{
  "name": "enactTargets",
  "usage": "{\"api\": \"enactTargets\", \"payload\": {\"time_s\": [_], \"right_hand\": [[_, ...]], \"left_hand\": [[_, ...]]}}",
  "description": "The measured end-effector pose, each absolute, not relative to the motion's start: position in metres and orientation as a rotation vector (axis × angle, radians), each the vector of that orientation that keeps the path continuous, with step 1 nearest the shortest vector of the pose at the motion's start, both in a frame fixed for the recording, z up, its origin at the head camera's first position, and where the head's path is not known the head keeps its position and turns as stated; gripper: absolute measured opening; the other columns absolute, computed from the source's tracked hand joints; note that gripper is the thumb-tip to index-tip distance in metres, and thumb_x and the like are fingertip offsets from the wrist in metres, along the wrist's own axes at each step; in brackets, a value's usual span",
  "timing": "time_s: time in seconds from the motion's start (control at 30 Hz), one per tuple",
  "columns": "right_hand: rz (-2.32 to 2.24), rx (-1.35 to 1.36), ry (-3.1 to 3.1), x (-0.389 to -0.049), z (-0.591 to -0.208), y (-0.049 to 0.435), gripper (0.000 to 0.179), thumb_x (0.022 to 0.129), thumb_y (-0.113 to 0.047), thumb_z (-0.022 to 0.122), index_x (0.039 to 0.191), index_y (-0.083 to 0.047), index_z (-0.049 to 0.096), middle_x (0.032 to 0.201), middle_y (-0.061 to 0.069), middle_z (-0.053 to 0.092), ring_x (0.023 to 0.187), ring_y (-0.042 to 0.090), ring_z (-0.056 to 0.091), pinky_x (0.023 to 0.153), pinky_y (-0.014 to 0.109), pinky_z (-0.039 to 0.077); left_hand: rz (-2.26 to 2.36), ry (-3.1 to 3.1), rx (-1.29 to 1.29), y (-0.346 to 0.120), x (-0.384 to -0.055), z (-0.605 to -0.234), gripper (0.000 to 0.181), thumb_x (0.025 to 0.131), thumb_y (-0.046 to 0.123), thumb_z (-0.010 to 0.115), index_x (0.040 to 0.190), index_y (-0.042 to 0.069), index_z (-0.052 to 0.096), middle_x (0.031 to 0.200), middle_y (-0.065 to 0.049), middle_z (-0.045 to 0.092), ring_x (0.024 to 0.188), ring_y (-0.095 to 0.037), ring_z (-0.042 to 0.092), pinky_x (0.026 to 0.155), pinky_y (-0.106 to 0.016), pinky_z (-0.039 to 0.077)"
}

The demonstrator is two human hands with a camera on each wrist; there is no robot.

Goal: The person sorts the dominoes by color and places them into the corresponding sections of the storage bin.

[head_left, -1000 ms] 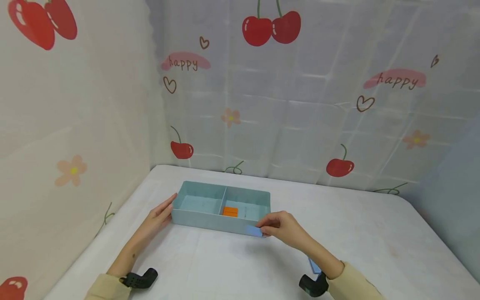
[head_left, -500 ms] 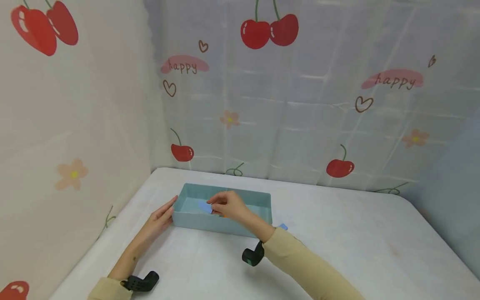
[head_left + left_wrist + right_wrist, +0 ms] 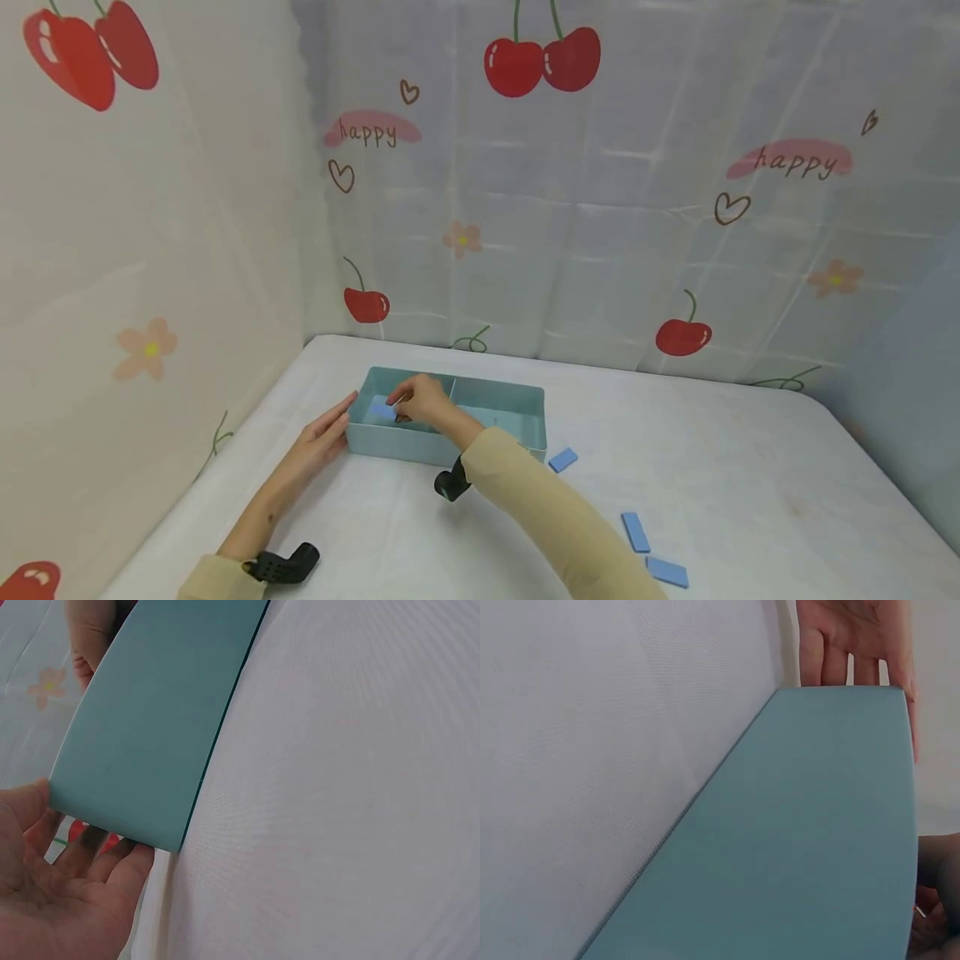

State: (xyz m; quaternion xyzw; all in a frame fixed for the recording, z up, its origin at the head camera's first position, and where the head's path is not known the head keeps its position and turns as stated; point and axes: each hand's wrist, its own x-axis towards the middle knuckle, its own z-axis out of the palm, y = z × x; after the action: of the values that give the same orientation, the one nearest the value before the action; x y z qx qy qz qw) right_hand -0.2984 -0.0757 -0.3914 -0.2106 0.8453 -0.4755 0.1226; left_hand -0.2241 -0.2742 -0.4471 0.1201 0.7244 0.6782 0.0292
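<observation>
A teal two-compartment box (image 3: 405, 443) stands on the white table. My left hand (image 3: 318, 437) rests its fingers against the box's left end; in the left wrist view the left hand (image 3: 67, 885) has its thumb at the upper corner and its fingertips along the end wall. Over the left compartment, my right hand (image 3: 422, 400) pinches a flat blue block (image 3: 382, 410) low inside the walls. In the right wrist view the box's front wall (image 3: 802, 825) hides most of the right hand (image 3: 934, 922) and the block. My right hand and forearm cover part of the divider and the right compartment.
Several loose blue blocks lie right of the box: one block (image 3: 562, 460) near its right front corner, another block (image 3: 635, 532) closer to me, and a third block (image 3: 667, 572) beside that. A cherry-print curtain (image 3: 570, 250) hangs behind the table.
My right hand has carried the blue block from the box's right front corner leftward into the left compartment. The orange blocks seen earlier are now hidden by my right arm. The left hand stays put.
</observation>
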Motion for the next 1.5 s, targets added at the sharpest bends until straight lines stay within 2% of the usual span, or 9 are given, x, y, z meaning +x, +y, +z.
{"api": "enactTargets", "payload": {"time_s": [0.17, 0.3, 0.53, 0.93, 1.07, 1.23, 1.5], "right_hand": [[-1.21, -0.63, 2.544, -0.301, -0.399, -0.085, 0.009, 0.082, 0.002, 0.069, 0.088, -0.003, 0.074, 0.072, 0.001, 0.066, 0.061, 0.009, 0.062, 0.057, 0.019, 0.051], [-1.093, -0.702, 2.56, -0.304, -0.401, -0.088, 0.01, 0.083, -0.001, 0.07, 0.088, -0.006, 0.076, 0.078, 0.0, 0.068, 0.067, 0.009, 0.059, 0.06, 0.02, 0.049], [-0.997, -0.761, 2.488, -0.311, -0.405, -0.093, 0.015, 0.086, -0.001, 0.066, 0.092, -0.009, 0.076, 0.086, 0.001, 0.068, 0.078, 0.011, 0.059, 0.066, 0.023, 0.049], [-0.986, -0.775, 2.366, -0.314, -0.407, -0.097, 0.02, 0.087, 0.006, 0.06, 0.098, -0.003, 0.074, 0.088, 0.002, 0.068, 0.081, 0.012, 0.058, 0.074, 0.024, 0.049], [-0.947, -0.81, 2.368, -0.313, -0.407, -0.096, 0.02, 0.087, 0.007, 0.061, 0.1, -0.001, 0.073, 0.09, 0.005, 0.069, 0.082, 0.013, 0.059, 0.074, 0.024, 0.05], [-0.944, -0.82, 2.362, -0.313, -0.407, -0.097, 0.018, 0.085, 0.008, 0.062, 0.099, 0.001, 0.072, 0.086, 0.005, 0.068, 0.076, 0.012, 0.058, 0.07, 0.023, 0.049], [-0.903, -0.822, 2.404, -0.318, -0.411, -0.102, 0.019, 0.086, 0.007, 0.061, 0.098, -0.002, 0.073, 0.087, 0.003, 0.067, 0.076, 0.012, 0.058, 0.069, 0.023, 0.05]], "left_hand": [[2.096, 2.223, 0.332, -0.274, -0.222, -0.448, 0.051, 0.104, 0.02, 0.035, 0.15, 0.006, 0.018, 0.154, -0.013, 0.005, 0.138, -0.033, 0.006, 0.105, -0.042, 0.023], [2.111, 2.219, 0.299, -0.274, -0.222, -0.447, 0.05, 0.104, 0.021, 0.037, 0.15, 0.009, 0.02, 0.154, -0.011, 0.006, 0.138, -0.031, 0.006, 0.106, -0.041, 0.022], [2.134, 2.205, 0.347, -0.275, -0.226, -0.448, 0.05, 0.104, 0.017, 0.036, 0.149, 0.007, 0.019, 0.154, -0.011, 0.007, 0.138, -0.031, 0.006, 0.105, -0.041, 0.022], [2.115, 2.224, 0.354, -0.276, -0.225, -0.447, 0.051, 0.104, 0.019, 0.036, 0.15, 0.006, 0.018, 0.154, -0.01, 0.008, 0.138, -0.03, 0.009, 0.103, -0.033, 0.027], [2.13, 2.204, 0.365, -0.274, -0.225, -0.447, 0.05, 0.104, 0.017, 0.035, 0.149, 0.006, 0.018, 0.154, -0.011, 0.007, 0.137, -0.032, 0.01, 0.103, -0.033, 0.028], [2.141, 2.198, 0.327, -0.273, -0.224, -0.448, 0.049, 0.104, 0.017, 0.035, 0.15, 0.008, 0.02, 0.154, -0.011, 0.008, 0.137, -0.032, 0.014, 0.104, -0.037, 0.028], [2.124, 2.214, 0.29, -0.274, -0.224, -0.445, 0.05, 0.104, 0.02, 0.037, 0.15, 0.011, 0.021, 0.154, -0.011, 0.009, 0.137, -0.031, 0.015, 0.105, -0.042, 0.026]]}}
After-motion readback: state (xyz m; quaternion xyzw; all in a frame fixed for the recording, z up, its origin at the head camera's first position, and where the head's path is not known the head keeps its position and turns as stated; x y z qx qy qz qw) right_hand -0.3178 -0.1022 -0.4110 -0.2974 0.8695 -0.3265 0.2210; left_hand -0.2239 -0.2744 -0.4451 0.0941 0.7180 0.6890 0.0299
